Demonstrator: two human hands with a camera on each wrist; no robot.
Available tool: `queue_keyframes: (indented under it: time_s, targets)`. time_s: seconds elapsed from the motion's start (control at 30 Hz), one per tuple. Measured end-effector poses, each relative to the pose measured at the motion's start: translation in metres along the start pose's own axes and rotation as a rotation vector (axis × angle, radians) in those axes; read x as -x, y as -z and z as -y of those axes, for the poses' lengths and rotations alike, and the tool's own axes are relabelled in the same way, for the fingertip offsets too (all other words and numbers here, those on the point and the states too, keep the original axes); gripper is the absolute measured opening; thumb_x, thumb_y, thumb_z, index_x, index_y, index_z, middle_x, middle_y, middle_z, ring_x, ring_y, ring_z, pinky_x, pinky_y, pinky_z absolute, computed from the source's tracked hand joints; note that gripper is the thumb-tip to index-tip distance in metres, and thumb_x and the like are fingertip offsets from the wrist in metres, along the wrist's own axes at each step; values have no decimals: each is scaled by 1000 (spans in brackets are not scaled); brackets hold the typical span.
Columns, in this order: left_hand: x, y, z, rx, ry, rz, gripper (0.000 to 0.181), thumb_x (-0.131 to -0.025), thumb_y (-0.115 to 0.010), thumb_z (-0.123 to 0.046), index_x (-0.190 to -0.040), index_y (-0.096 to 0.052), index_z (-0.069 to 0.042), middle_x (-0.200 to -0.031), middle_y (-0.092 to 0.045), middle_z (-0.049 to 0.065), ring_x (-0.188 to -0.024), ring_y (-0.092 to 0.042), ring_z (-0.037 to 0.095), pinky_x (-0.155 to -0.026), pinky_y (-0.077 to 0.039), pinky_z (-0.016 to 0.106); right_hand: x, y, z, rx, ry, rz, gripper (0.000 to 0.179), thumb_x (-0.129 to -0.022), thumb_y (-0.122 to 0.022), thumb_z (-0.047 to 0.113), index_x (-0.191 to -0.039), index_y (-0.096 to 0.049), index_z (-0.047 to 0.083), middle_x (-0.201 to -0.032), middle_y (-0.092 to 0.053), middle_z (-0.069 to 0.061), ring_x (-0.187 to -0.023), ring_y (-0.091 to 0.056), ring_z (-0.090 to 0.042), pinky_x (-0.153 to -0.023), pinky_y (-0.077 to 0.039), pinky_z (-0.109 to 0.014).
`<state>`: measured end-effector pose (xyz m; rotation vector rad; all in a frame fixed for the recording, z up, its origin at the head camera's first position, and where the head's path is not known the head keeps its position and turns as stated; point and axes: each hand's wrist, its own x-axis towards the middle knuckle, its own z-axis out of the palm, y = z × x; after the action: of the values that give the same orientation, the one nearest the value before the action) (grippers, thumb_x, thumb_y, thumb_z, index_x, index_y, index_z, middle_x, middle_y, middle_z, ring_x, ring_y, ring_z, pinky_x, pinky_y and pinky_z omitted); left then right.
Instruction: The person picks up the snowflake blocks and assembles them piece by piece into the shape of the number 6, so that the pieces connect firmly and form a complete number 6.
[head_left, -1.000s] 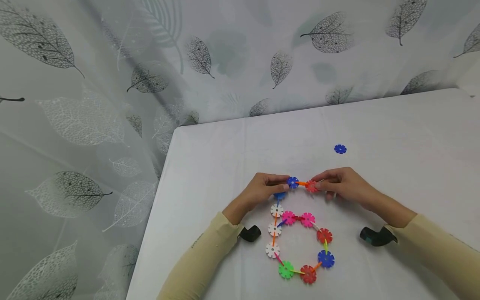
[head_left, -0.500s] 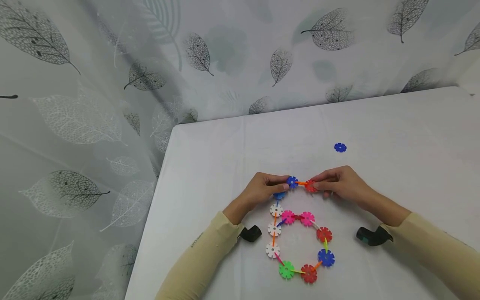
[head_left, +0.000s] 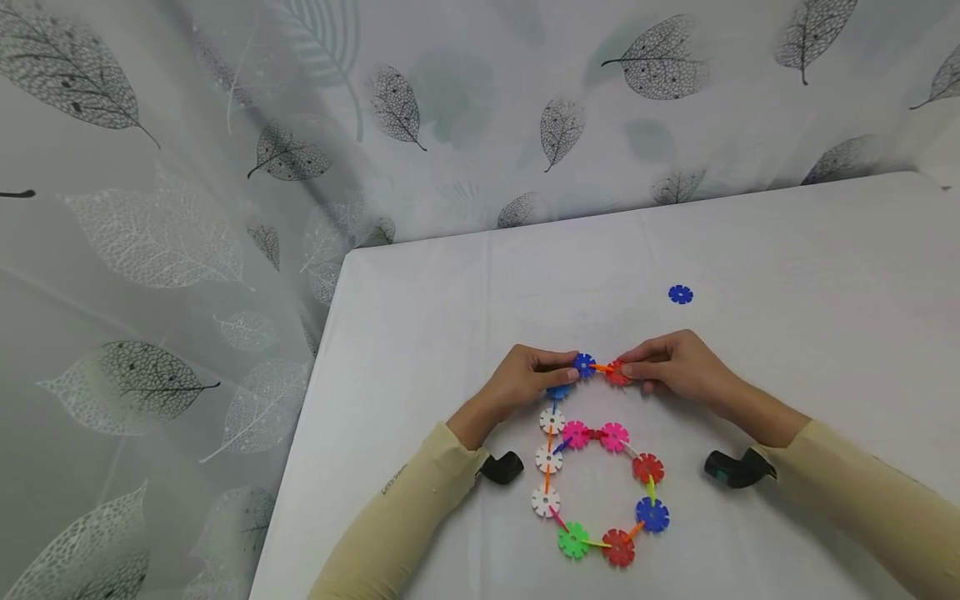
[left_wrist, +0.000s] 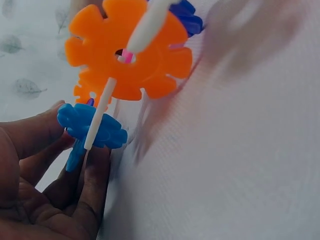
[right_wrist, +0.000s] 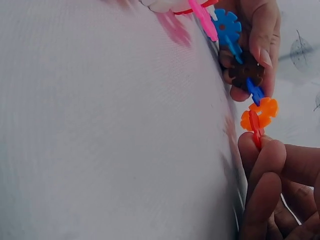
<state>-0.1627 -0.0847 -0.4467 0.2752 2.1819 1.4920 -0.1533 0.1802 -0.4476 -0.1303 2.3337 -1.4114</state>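
Notched plastic interlocking discs form a chain on the white table, with a closed loop at the near end and a curved upper arm. My left hand pinches the upper arm near a dark blue disc. In the left wrist view a light blue disc sits at its fingertips, and an orange disc fills the foreground. The right hand pinches a red disc at the chain's end between thumb and fingers. An orange disc links it to the blue one. The right fingertips partly hide the red disc.
A loose blue disc lies farther back on the white tablecloth. Green, white and pink discs belong to the near loop. A leaf-patterned curtain hangs behind and left of the table.
My right hand and forearm have shifted slightly left, bringing the red disc a little closer to the left hand. The left hand stays almost still; the loop keeps its shape.
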Motion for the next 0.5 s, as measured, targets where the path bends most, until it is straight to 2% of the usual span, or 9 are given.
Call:
queue_keyframes:
  time_s: [0.27,0.5]
  targets:
    - [2,-2,1,-31,-14,-25,34,-93,-76,-24,-125,-74,-16,-126,-70,-4,-117,-59,6,-98,-47,25,-1,0,-1,12,22,5,34,-95,-74,22,-119,-73,-1,-96,-74,-7,-69,-63,-22,-59,-52,-25]
    - [2,-2,5,13,-30,-24,31,-93,-76,-22,-123,-75,-14,-116,-73,-4,-108,-61,6,-93,-48,25,-1,1,0,25,34,13,35,-95,-73,25,-121,-73,0,-95,-73,-6,-70,-63,-24,-61,-54,-27]
